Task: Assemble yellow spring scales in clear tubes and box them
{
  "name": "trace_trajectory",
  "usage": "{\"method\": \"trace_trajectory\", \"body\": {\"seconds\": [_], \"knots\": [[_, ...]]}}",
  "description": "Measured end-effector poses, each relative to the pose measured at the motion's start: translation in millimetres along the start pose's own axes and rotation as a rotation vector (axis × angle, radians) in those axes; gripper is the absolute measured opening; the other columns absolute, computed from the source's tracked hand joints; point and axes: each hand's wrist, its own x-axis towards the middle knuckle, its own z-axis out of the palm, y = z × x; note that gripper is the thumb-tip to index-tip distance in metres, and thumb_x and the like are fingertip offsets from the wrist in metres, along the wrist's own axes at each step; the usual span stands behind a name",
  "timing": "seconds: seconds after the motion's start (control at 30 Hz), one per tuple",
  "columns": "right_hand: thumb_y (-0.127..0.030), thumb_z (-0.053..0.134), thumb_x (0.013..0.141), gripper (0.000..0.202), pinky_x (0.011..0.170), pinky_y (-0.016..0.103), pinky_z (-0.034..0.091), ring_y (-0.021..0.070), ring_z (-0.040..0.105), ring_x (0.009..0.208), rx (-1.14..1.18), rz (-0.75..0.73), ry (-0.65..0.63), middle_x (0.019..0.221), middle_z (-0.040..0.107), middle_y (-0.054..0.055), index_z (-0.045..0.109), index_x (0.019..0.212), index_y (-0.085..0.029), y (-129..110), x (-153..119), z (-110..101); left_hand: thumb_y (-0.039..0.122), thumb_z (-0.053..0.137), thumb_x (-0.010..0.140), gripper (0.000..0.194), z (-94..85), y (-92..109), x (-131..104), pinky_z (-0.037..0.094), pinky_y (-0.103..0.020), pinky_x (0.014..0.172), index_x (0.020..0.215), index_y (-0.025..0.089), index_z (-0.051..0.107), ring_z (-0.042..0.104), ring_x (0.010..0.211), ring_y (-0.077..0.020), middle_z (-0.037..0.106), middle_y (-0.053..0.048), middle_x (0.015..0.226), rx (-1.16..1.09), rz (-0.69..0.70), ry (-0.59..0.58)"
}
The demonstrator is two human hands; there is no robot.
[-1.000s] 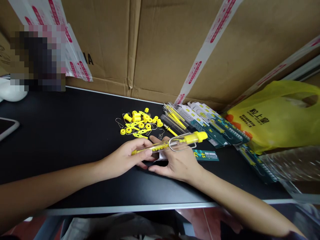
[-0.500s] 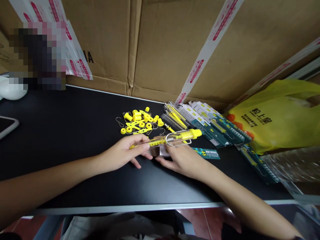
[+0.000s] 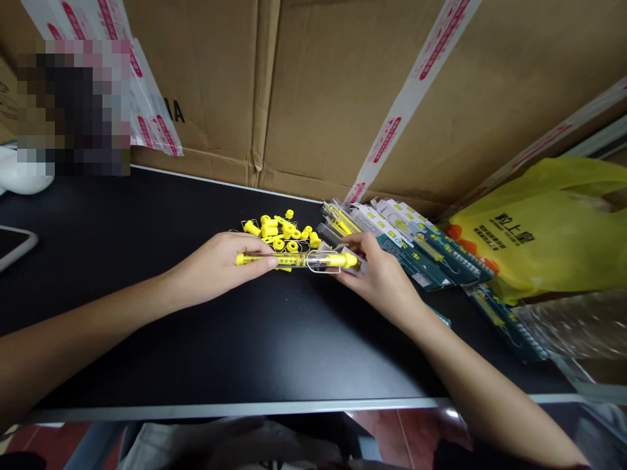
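A clear tube with a yellow scale, yellow ends and a wire loop, a spring scale [image 3: 294, 260], lies level above the black table. My left hand [image 3: 235, 261] grips its left part between thumb and fingers. Near its yellow right end, my right hand [image 3: 375, 267] is closed on a small white card box [image 3: 355, 261], partly hidden behind the fingers and the tube. Behind the tube, several loose yellow plastic parts [image 3: 268, 227] lie in a pile with wire hooks. More clear tubes with yellow inserts [image 3: 343, 222] rest to the right of the pile.
Green and white printed packages [image 3: 416, 261] overlap at the right, beside a yellow plastic bag [image 3: 539, 235]. A phone [image 3: 14, 247] lies at the far left of the black table [image 3: 264, 359]. Large taped cardboard [image 3: 323, 98] stands along the back edge.
The spring scale has turned from slanted to level and moved slightly left and up. My left hand has risen and moved left. My right hand has moved right and up with the white box.
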Motion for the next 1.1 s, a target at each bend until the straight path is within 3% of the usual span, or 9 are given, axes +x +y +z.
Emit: {"method": "trace_trajectory", "body": {"seconds": [0.43,0.57,0.77,0.93,1.1], "knots": [[-0.039,0.068,0.078,0.043,0.074,0.04,0.054,0.0288,0.067,0.092,-0.193,-0.115,0.098,0.101,0.067,0.012,0.048,0.11,-0.018,3,-1,-3,0.047,0.051,0.085,0.038,-10.1,-1,2,0.033,-0.022,0.055,0.073,0.017,0.07,0.05,0.062,-0.012,0.058,0.002,0.064,0.01,-0.147,0.052],[-0.039,0.068,0.079,0.043,0.071,0.038,0.054,0.0279,0.067,0.088,-0.24,-0.111,0.128,0.099,0.067,0.012,0.049,0.11,-0.018,3,-1,-6,0.046,0.052,0.085,0.037,-8.6,-5,3,0.035,-0.022,0.059,0.072,0.017,0.07,0.052,0.065,-0.0127,0.06,0.002,0.067,0.001,-0.149,0.033],[-0.039,0.067,0.081,0.042,0.074,0.035,0.054,0.0251,0.067,0.088,-0.243,-0.282,0.139,0.099,0.067,0.01,0.048,0.112,-0.018,1,-4,-4,0.049,0.053,0.083,0.037,-6.1,-8,3,0.039,-0.023,0.064,0.081,0.018,0.072,0.058,0.073,-0.0151,0.067,0.001,0.076,0.014,-0.17,-0.019],[-0.034,0.066,0.082,0.042,0.077,0.035,0.054,0.0248,0.066,0.093,-0.233,-0.398,0.115,0.102,0.066,0.012,0.047,0.114,-0.016,1,-5,-5,0.045,0.056,0.08,0.032,-9.6,-6,5,0.041,-0.023,0.067,0.076,0.017,0.071,0.06,0.075,-0.0152,0.069,0.002,0.076,-0.02,-0.171,-0.032],[-0.037,0.067,0.082,0.044,0.076,0.036,0.055,0.0249,0.066,0.092,-0.177,-0.412,0.071,0.103,0.066,0.012,0.046,0.116,-0.017,-2,-7,-5,0.047,0.057,0.079,0.032,-9.9,-8,6,0.041,-0.023,0.068,0.075,0.018,0.07,0.06,0.074,-0.0147,0.068,0.002,0.076,-0.051,-0.171,-0.109]]}}
